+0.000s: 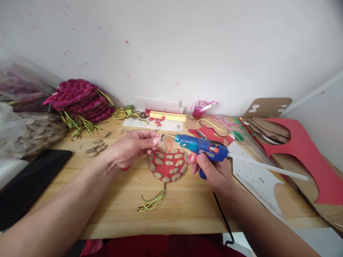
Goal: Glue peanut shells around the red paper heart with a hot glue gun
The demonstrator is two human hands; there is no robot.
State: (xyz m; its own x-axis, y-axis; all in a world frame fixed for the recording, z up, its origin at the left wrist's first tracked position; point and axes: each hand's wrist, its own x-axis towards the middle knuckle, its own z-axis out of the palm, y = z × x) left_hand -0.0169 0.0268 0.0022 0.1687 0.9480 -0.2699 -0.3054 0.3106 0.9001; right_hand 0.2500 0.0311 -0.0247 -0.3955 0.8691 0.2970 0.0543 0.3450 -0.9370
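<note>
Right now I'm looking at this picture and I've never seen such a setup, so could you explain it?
There's no machine: a person works bare-handed, and the one picture comes from a camera worn on their head, looking forward and down. The left hand pinches a tan peanut shell; the right hand grips a blue plastic glue gun, its metal nozzle pointing toward the shell. On the pale wooden table lies a round red disc bearing tan peanuts, with a yellow-green string tassel. A flat black phone lies left.
</note>
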